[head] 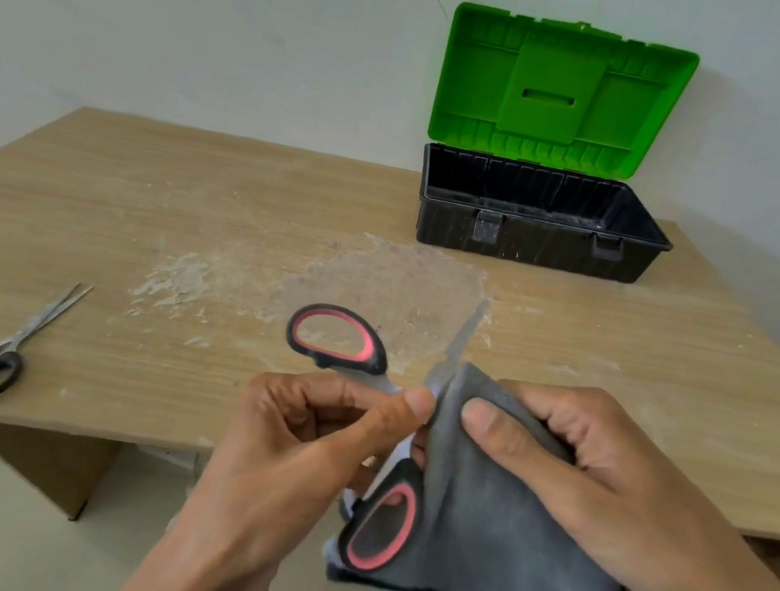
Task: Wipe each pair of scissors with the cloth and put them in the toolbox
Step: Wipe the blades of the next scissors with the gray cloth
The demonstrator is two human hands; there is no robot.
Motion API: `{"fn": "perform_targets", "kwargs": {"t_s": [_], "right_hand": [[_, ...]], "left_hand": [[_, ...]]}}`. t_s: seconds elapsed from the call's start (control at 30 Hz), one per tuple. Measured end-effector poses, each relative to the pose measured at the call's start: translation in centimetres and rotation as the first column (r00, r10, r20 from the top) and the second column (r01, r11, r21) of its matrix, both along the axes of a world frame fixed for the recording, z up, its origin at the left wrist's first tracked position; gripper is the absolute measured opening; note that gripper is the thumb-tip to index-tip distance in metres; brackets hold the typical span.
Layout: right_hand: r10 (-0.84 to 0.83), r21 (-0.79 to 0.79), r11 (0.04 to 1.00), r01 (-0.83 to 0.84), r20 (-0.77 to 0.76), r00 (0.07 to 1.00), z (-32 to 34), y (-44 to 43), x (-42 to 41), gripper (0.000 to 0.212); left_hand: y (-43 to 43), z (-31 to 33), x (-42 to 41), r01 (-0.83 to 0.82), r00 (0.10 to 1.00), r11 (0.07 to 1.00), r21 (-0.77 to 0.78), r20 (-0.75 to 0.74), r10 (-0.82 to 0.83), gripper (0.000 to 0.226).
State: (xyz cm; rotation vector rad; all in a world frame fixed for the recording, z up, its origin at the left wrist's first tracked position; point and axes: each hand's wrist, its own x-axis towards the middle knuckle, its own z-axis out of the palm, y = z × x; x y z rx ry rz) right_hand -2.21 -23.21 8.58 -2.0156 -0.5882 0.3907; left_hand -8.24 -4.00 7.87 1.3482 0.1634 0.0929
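Red-handled scissors [379, 358] are mid-air over the table's [184, 207] near edge, handles spread. Left hand [317, 428] pinches them near the pivot. Right hand [582, 464] grips the grey cloth [489, 547] against the raised blade. Black scissors [11, 346] lie at the front-left edge, well apart. Tabletop is scuffed wood with open room mid-table. Toolbox [537, 245] is far right by the white wall [220, 5], green lid [559, 90] upright, interior dark.
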Motion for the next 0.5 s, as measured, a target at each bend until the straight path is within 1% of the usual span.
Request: {"fn": "perform_targets", "kwargs": {"t_s": [0.1, 0.23, 0.33, 0.43, 0.5], "right_hand": [[0.021, -0.052, 0.998, -0.018, 0.064, 0.998, -0.2, 0.6, -0.1, 0.069], [-0.027, -0.034, 0.999, 0.029, 0.058, 0.998, 0.0, -0.8, 0.7, 0.070], [-0.040, -0.050, 0.998, 0.043, 0.069, 0.997, -0.1, -0.6, 0.5, 0.068], [0.006, -0.056, 0.998, -0.004, 0.036, 0.999, -0.3, 0.3, 0.2, 0.063], [0.001, -0.059, 0.998, 0.000, 0.004, 1.000, -0.2, -0.1, 0.7, 0.064]], "left_hand": [[-0.1, 0.2, 0.1, 0.006, 1.000, 1.000, 0.010, -0.004, -0.006, 0.025], [0.6, 0.4, 0.1, -0.019, 0.998, 0.996, -0.089, -0.055, 0.014, 0.027], [0.2, 0.2, 0.2, 0.013, 0.999, 0.999, -0.048, -0.044, -0.016, 0.026], [-0.3, 0.1, 0.2, 0.046, 0.998, 0.998, -0.040, -0.047, -0.048, 0.025], [0.1, 0.1, 0.3, 0.012, 0.998, 0.997, -0.077, -0.063, -0.017, 0.024]]}}
